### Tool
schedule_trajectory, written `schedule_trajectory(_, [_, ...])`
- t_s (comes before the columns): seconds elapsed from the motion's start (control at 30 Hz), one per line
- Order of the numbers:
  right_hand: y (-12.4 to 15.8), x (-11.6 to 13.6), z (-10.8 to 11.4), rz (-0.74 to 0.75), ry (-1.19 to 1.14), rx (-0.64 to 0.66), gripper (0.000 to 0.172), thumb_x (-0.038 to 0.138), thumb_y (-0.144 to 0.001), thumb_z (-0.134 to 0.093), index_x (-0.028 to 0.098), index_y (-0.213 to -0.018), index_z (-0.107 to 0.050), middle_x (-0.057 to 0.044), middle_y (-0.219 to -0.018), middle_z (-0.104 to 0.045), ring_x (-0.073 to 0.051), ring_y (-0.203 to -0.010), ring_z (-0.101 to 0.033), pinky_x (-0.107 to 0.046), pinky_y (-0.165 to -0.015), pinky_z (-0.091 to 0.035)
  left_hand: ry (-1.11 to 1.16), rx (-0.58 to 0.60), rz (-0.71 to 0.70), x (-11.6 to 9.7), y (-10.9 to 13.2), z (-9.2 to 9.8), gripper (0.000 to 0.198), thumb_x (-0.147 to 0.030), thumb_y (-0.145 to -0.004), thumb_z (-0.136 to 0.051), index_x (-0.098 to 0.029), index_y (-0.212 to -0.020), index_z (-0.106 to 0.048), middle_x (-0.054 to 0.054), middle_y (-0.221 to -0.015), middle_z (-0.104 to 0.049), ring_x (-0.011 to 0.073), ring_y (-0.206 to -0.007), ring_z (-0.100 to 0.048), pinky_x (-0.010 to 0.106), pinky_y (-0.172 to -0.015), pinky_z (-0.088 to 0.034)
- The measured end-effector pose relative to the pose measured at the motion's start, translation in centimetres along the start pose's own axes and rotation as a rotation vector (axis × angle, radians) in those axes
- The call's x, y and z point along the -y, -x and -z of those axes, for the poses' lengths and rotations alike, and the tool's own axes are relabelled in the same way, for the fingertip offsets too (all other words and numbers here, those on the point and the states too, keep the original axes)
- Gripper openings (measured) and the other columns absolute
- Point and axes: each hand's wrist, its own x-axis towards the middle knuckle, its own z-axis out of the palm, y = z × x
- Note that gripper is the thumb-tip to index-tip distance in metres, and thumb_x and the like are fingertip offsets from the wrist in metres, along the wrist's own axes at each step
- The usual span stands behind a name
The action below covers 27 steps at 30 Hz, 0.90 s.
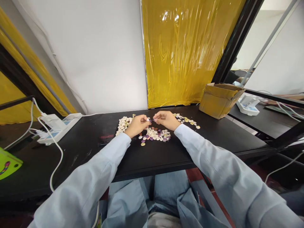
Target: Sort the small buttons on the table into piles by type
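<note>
My left hand (137,125) is pinched closed over the black table, a small white piece (148,119) showing at its fingertips. Facing it, my right hand (167,119) is also closed, thumb against fingers; a bit of purple shows at its tips, too small to name. The two sets of fingertips are a small gap apart. Below them lies a loose pile of small button-like pieces (155,134), mostly cream with some purple and orange ones. Another heap of cream pieces (123,124) lies left of my left hand, and yellowish ones (187,120) are scattered beyond my right wrist.
An open cardboard box (219,100) stands at the table's back right. On the left are a white power strip (60,128) with plugs and cables, and a bright green object (9,163). A white wall and yellow plastic sheeting (190,57) rise behind the black table (156,160).
</note>
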Motion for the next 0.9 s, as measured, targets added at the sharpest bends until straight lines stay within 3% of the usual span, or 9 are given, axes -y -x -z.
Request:
schedule_trajectory(0.2, [0.23,0.4,-0.53,0.046,-0.027,0.031,0.016,0.02,-0.068,-0.066,0.013,-0.082,-0.065,-0.002,-0.072,-0.067,-0.013,-0.067,-0.062,-0.029,-0.068,-0.051,-0.01,-0.033,-0.096,-0.45,0.27,-0.39,0.013,-0.021,-0.069,-0.064,-0.017,-0.07,-0.052,-0.002,-0.058,-0.06,0.0123,-0.054,-0.059,0.023,-0.053,-0.046])
schedule_trajectory(0.43, [0.22,0.34,-0.61,0.029,-0.025,0.018,0.018,0.024,-0.068,-0.068,0.013,-0.082,-0.065,-0.003,-0.071,-0.066,-0.012,-0.062,-0.06,-0.028,-0.065,-0.05,0.214,-0.066,-0.012,-0.37,0.22,-0.86,0.02,-0.028,-0.069,-0.069,-0.015,-0.078,-0.057,0.001,-0.068,-0.062,0.0129,-0.062,-0.061,0.023,-0.055,-0.05])
schedule_trajectory(0.6, [0.26,0.59,-0.51,0.045,0.061,-0.015,0.016,0.025,-0.071,-0.066,0.013,-0.082,-0.068,-0.005,-0.075,-0.069,-0.014,-0.067,-0.063,-0.03,-0.068,-0.051,0.208,-0.093,-0.009,-0.72,0.34,-0.65,0.021,-0.03,-0.069,-0.069,-0.014,-0.082,-0.064,0.0,-0.071,-0.06,0.0102,-0.062,-0.055,0.022,-0.056,-0.049])
schedule_trajectory(0.77, [0.22,0.76,-0.4,0.097,0.086,-0.04,0.015,0.026,-0.076,-0.063,0.015,-0.084,-0.07,-0.007,-0.085,-0.072,-0.017,-0.078,-0.066,-0.033,-0.077,-0.052,0.175,-0.045,-0.039,-0.39,0.2,-0.51,0.026,-0.036,-0.069,-0.07,-0.014,-0.081,-0.068,0.004,-0.081,-0.066,0.013,-0.069,-0.059,0.027,-0.067,-0.051])
schedule_trajectory(0.9, [0.16,0.58,-0.51,0.089,0.062,-0.041,0.015,0.025,-0.073,-0.065,0.014,-0.084,-0.067,-0.006,-0.081,-0.071,-0.016,-0.074,-0.066,-0.032,-0.074,-0.053,0.19,-0.027,-0.064,-0.01,0.0,-0.55,0.028,-0.036,-0.069,-0.072,-0.013,-0.084,-0.068,0.006,-0.08,-0.068,0.0155,-0.072,-0.063,0.032,-0.075,-0.053])
